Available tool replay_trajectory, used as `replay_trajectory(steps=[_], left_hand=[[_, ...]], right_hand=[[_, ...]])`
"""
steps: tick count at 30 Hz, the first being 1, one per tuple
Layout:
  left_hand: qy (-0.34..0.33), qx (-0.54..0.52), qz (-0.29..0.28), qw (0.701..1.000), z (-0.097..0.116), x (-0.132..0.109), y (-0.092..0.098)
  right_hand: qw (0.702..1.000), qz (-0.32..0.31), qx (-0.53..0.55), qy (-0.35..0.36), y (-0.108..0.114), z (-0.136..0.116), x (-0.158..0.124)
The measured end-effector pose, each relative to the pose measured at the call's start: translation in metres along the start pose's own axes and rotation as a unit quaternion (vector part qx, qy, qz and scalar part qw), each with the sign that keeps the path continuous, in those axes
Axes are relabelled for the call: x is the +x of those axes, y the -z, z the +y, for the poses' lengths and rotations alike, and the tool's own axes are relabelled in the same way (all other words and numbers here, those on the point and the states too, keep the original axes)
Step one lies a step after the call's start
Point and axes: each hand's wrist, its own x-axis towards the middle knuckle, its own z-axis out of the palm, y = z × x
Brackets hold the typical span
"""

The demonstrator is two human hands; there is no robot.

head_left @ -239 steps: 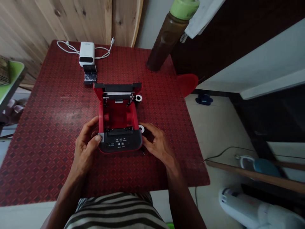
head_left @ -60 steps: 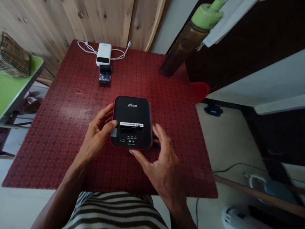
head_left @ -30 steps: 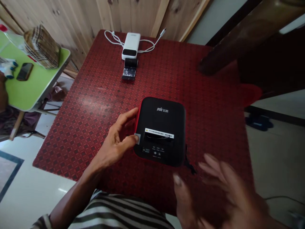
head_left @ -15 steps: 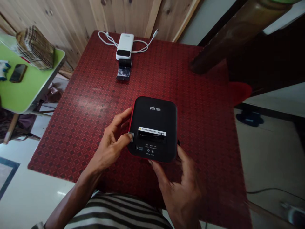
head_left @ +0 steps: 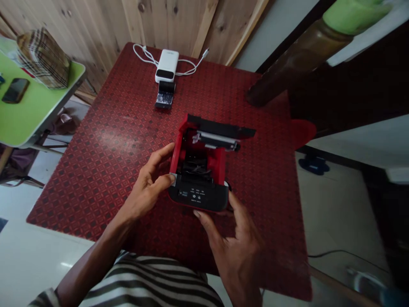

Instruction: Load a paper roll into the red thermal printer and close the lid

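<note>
A black-and-red label printer [head_left: 204, 197] is between my two hands above the red patterned table. Its black lid [head_left: 220, 125] is raised at the back, and a grey bar with a roller shows on its underside. Inside the red compartment lies something black and wrinkled, perhaps a coiled cable. My left hand [head_left: 145, 189] grips the printer's left side, its thumb pressing on a grey latch at the edge. My right hand [head_left: 239, 241] holds the front right corner, thumb at the front edge and fingers along the right side.
A white power bank [head_left: 168, 62] with a white cable [head_left: 188, 67] lies at the table's [head_left: 105, 170] back, a short black strip before it. A tall brown bottle with a green top [head_left: 294, 64] stands back right. The green side table [head_left: 35, 115] holds a plaid bag [head_left: 46, 59] and phone [head_left: 15, 90].
The printer's lid has swung up, exposing the red compartment. My left thumb stays on the latch and both hands keep their hold. The view has shifted slightly.
</note>
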Motion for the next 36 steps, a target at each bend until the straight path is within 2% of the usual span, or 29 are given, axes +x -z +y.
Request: replay_trajectory(steps=[2, 4, 7, 8, 11, 13, 15, 19, 21, 23, 25, 28, 31, 33, 36], left_hand=[[0.001, -0.001, 0.004, 1.0, -0.003, -0.001, 0.001], [-0.001, 0.0, 0.003, 1.0, -0.005, -0.001, 0.002], [-0.006, 0.001, 0.002, 1.0, -0.007, -0.001, 0.003], [-0.008, 0.002, 0.002, 1.0, -0.007, -0.001, 0.003], [-0.009, 0.011, 0.001, 1.0, -0.006, -0.001, 0.003], [-0.01, 0.016, 0.003, 1.0, -0.006, -0.001, 0.004], [-0.009, 0.017, 0.003, 1.0, -0.006, -0.001, 0.004], [-0.003, 0.007, 0.0, 1.0, -0.006, 0.0, 0.004], [0.001, 0.001, -0.002, 1.0, -0.004, 0.0, 0.004], [0.007, -0.002, -0.005, 1.0, -0.002, 0.0, 0.004], [0.007, -0.002, -0.007, 1.0, 0.0, 0.0, 0.003], [0.008, -0.005, -0.005, 1.0, 0.003, -0.001, 0.002], [0.022, -0.009, 0.002, 1.0, 0.003, -0.002, 0.002], [0.023, -0.007, 0.005, 1.0, 0.001, -0.002, 0.002], [0.01, -0.002, 0.005, 1.0, -0.002, -0.001, 0.004]], right_hand=[[0.999, -0.029, 0.015, -0.004, 0.017, 0.0, 0.009], [1.0, -0.022, 0.016, 0.009, 0.032, -0.001, 0.025], [0.996, 0.001, 0.012, 0.091, 0.038, -0.004, 0.062], [0.992, -0.017, 0.014, 0.126, 0.034, -0.005, 0.076], [0.963, -0.141, 0.008, 0.231, 0.008, -0.011, 0.117], [0.938, -0.25, -0.048, 0.237, -0.012, -0.018, 0.137], [0.914, -0.32, -0.115, 0.221, -0.025, -0.026, 0.149], [0.876, -0.384, -0.188, 0.222, -0.03, -0.037, 0.162], [0.869, -0.396, -0.192, 0.226, -0.026, -0.04, 0.165], [0.877, -0.381, -0.19, 0.221, -0.021, -0.041, 0.164], [0.893, -0.341, -0.19, 0.223, -0.014, -0.041, 0.158], [0.92, -0.245, -0.171, 0.252, 0.003, -0.04, 0.142], [0.953, -0.141, -0.092, 0.251, 0.027, -0.029, 0.128], [0.974, -0.089, -0.028, 0.208, 0.041, -0.014, 0.124], [0.997, -0.009, 0.059, 0.058, 0.041, 0.022, 0.126]])
